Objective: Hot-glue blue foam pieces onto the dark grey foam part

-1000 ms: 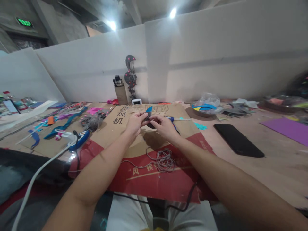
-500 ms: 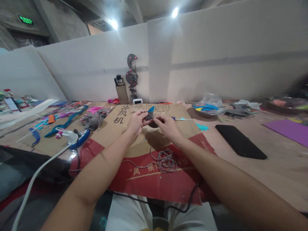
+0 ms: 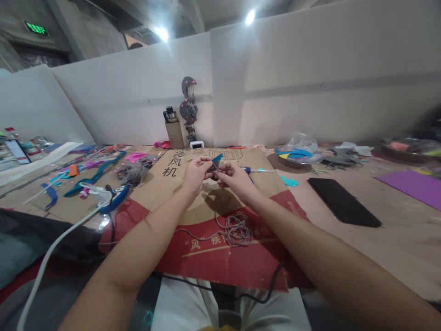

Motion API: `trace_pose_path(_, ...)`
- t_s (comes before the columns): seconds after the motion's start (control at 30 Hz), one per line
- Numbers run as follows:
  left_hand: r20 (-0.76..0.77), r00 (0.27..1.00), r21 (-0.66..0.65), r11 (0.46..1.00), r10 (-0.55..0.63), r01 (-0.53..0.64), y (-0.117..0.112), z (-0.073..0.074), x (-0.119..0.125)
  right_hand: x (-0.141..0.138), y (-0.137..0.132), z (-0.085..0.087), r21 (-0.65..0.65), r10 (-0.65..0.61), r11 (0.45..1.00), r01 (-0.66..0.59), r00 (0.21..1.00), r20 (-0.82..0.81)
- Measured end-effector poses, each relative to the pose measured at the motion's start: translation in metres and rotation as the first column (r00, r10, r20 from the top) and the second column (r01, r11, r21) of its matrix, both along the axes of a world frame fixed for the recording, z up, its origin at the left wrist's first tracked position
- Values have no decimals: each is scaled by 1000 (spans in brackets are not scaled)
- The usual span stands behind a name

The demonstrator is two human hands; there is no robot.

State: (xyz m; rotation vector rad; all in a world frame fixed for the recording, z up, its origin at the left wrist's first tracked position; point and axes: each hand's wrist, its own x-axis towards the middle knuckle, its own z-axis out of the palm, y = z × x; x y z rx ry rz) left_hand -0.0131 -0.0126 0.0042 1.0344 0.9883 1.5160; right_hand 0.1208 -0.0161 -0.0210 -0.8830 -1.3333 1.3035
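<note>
My left hand (image 3: 195,175) and my right hand (image 3: 233,176) meet above a flattened cardboard sheet (image 3: 179,184), fingers pinched together. Between them they grip a small dark piece with a blue foam tip (image 3: 216,159) that sticks up above the fingertips. Most of that piece is hidden by my fingers. A loose coil of grey cord (image 3: 234,230) lies on the cardboard just below my wrists. A blue-handled tool (image 3: 257,170) lies right of my right hand.
A black rectangular pad (image 3: 343,202) lies to the right, a purple sheet (image 3: 413,186) farther right. A blue glue gun (image 3: 115,198) with a white cable, coloured foam scraps and a grey yarn clump (image 3: 132,174) crowd the left. A bottle (image 3: 173,129) stands by the wall.
The blue tip has tilted and sunk lower between my fingers, and my right hand has closed in toward the left. Both hands stay over the same spot.
</note>
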Motion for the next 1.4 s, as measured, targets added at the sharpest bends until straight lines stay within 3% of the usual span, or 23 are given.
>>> trace_pose_path(0.13, -81, 996, 89, 996, -25, 32, 0, -5, 1, 0, -2, 5, -65, 3, 998, -8, 997, -81)
trace_pose_path(0.5, 68, 993, -9, 996, -92, 92, -9, 5, 6, 7, 3, 4, 100, -150, 984, 145, 988, 42)
trace_pose_path(0.77, 90, 994, -35, 997, -69, 73, -9, 6, 7, 8, 2, 6, 222, -240, 951, 217, 967, 83)
trace_pose_path(1.03, 72, 993, -29, 995, -96, 99, -10, 4, 8, 10, 0, 11, 261, -360, 911, 321, 925, 120)
trace_pose_path(1.4, 65, 994, -60, 994, -91, 95, -12, 7, 10, 8, 2, 11, 175, -280, 947, 271, 960, 28)
